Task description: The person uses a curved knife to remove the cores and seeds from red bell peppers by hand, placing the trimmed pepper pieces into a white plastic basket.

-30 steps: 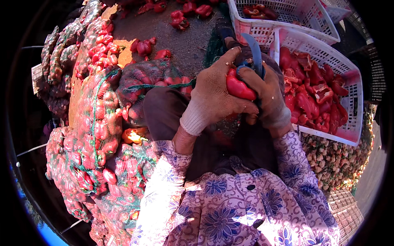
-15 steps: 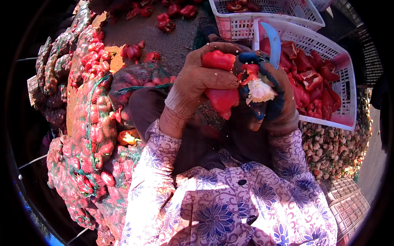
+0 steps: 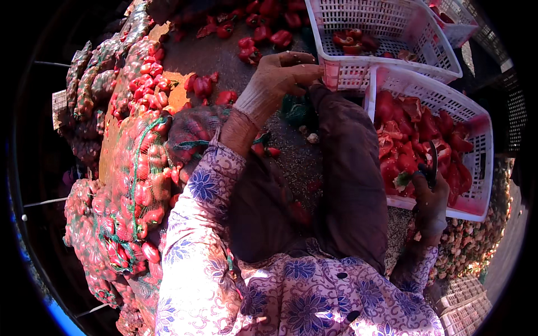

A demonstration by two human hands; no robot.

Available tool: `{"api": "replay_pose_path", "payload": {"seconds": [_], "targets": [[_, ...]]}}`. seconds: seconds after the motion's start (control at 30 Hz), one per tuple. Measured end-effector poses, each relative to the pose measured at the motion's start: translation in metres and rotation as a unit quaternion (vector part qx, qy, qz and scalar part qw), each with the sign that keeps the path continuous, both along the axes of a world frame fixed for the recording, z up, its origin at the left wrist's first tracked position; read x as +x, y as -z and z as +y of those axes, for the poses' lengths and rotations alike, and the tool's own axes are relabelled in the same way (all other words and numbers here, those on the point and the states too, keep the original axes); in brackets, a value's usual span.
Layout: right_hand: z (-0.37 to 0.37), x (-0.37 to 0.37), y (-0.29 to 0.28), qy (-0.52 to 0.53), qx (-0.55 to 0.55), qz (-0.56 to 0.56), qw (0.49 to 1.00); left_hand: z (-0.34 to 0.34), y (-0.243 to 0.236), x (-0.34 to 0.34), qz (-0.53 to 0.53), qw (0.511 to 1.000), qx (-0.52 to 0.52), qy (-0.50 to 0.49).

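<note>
My left hand (image 3: 283, 75), in a brown work glove with a pale cuff, reaches forward past my left knee towards the ground by the far crate. Its fingers are stretched out and slightly apart, with nothing visible in them. Off to the right, my right hand (image 3: 431, 204) is closed around a knife (image 3: 433, 163) whose curved blade looks dark from here. That hand is at the near side of a white crate (image 3: 479, 210) holding cut red peppers (image 3: 428, 126). Close to its fingers, a piece with a green and whitish patch (image 3: 402, 180) lies among the peppers.
A second white crate (image 3: 336, 73) with a few pepper pieces stands beyond. Green net sacks (image 3: 140, 173) full of red peppers line the left. Loose whole peppers (image 3: 249, 50) lie on the ground ahead. Pepper cores (image 3: 465, 241) are heaped beside the right crate.
My hands have moved apart. The red pepper pieces are gone from my left hand, which moved forward; the pale seed core no longer shows in my right hand, which moved right and nearer with the knife.
</note>
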State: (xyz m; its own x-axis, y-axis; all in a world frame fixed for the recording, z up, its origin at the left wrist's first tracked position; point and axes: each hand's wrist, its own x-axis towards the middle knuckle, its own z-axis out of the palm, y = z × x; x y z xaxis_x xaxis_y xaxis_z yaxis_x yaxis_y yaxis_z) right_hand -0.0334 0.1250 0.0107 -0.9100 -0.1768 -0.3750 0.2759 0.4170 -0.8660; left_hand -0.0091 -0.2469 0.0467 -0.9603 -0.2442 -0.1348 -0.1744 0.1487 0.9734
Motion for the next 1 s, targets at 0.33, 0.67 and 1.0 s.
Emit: {"api": "replay_pose_path", "payload": {"seconds": [0.33, 0.67, 1.0], "targets": [[-0.074, -0.042, 0.039, 0.064, 0.054, 0.063, 0.994, -0.336, 0.125, 0.114, -0.15, 0.879, 0.094, -0.443], [-0.207, -0.085, 0.119, 0.036, 0.134, 0.14, 0.98, -0.568, 0.32, 0.121, -0.395, 0.795, -0.136, -0.439], [-0.273, -0.1, 0.155, 0.01, 0.178, 0.135, 0.975, -0.555, 0.375, 0.109, -0.271, 0.809, 0.068, -0.517]]}}
